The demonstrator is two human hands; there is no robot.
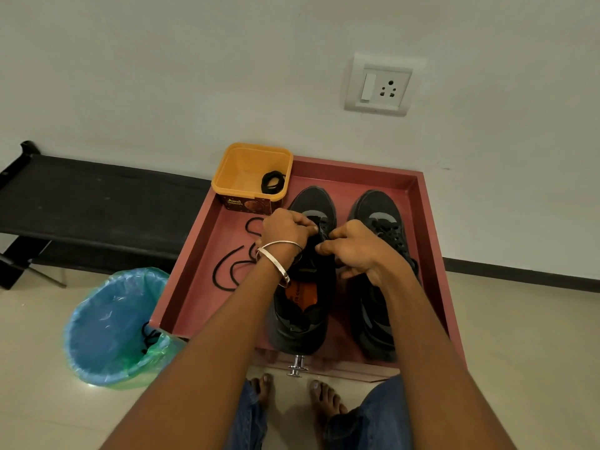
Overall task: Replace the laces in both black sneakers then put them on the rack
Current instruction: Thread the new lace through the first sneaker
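- Working over the left sneaker point(303, 306), both hands meet above its lacing zone; this shoe sits in the middle of the pink tray point(431, 254), toe toward the wall, with an orange insole label visible inside its opening.
- Left hand point(287, 227): fingers curled, thumb and forefinger pinching what appears to be the black lace at the upper eyelets. A silver bangle point(276, 258) circles this wrist.
- Right hand point(352, 248): fingers curled inward, pinching at the lace or tongue area on the shoe's right side; the exact item gripped cannot be told.
- Right sneaker point(381, 254): stands just beside the left one, parallel, laces threaded, partly covered by the right forearm.
- Loose black lace point(232, 269): lies in loops on the tray floor, left of the worked shoe, running under the left wrist.
- Yellow tub point(251, 175): occupies the tray's far left corner and contains a coiled black lace point(273, 182).
- Blue-lined bin point(113, 323): stands on the floor left of the tray; a dark lace point(150, 337) rests inside it.
- Black rack point(97, 203): low against the wall, left of the tray.
- Wall socket point(380, 86): mounted above the tray.
- Bare feet point(324, 397) and denim-clad knees appear at the lower edge, next to a metal knob point(297, 365) on the tray front.
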